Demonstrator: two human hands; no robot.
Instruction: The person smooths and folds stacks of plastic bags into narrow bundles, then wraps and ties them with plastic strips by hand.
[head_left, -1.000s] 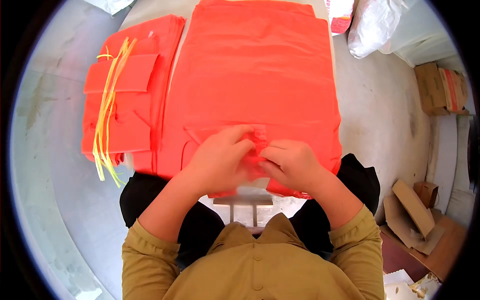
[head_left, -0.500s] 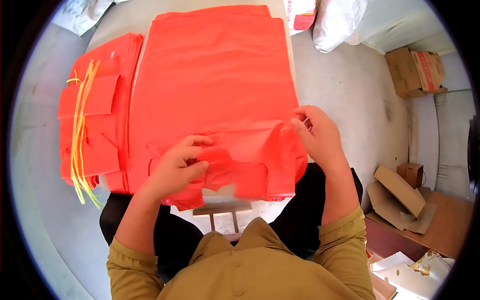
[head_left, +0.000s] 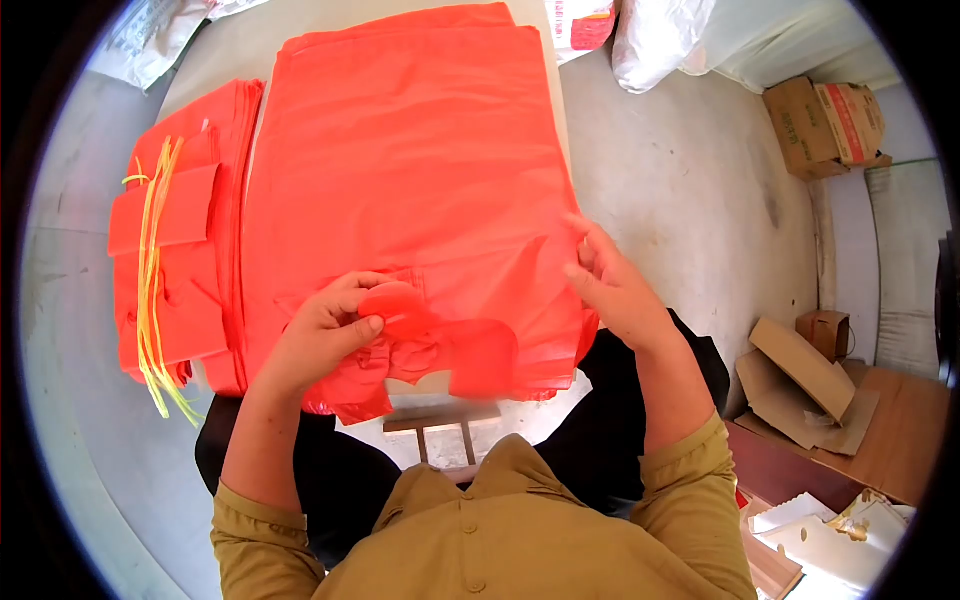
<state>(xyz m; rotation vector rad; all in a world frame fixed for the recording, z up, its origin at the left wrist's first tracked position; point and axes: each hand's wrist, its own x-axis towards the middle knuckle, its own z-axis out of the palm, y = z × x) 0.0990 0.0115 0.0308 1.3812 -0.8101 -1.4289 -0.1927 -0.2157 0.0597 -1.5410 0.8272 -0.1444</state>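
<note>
A broad stack of red plastic bags [head_left: 410, 150] lies flat in front of me, its cut handle end toward my lap. At that near end my left hand [head_left: 325, 330] pinches a loose red flap [head_left: 398, 303] of the top bag between thumb and fingers. My right hand [head_left: 625, 295] is at the stack's right edge, thumb and fingers apart, the fingertips slightly blurred against the red plastic. To the left lies a second, folded pile of red bags [head_left: 225, 270], with yellow plastic strips [head_left: 152, 270] draped over it.
Under the stack is a pale tabletop [head_left: 205, 75], with a small wooden stool frame [head_left: 440, 420] below its near edge. Cardboard boxes [head_left: 815, 130] stand at the far right. An opened carton [head_left: 800, 390] lies nearer on the right. White sacks [head_left: 660, 40] sit behind the table.
My left hand has closed on the red flap and lifted it slightly. My right hand has shifted a little left along with the stack's edge as the view moved.
</note>
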